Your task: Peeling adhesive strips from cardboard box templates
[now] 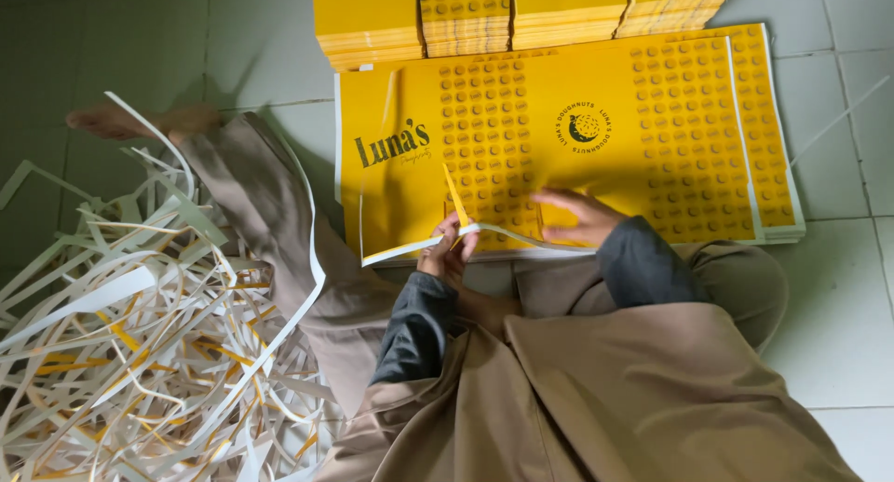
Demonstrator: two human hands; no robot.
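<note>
Sitting room: you sit on the tiled floor (838,333), legs folded; bare tile lies open to your right and far left.
Sheets: the yellow sheet stack (577,137) lies flat just beyond your knees, its near edge almost touching them.
Strip: a white strip (410,249) peels along that near edge, curling up at the middle.
Left hand (447,254): closed, pinching the strip.
Right hand (582,217): open, fingers spread, pressing the top sheet.
Offcuts: a tangled scrap pile (140,352) crowds your left side, against your leg.
Far edge: folded yellow stacks (521,12) border the sheets.
Look: yellow print, dotted bands, round dark emblem.
</note>
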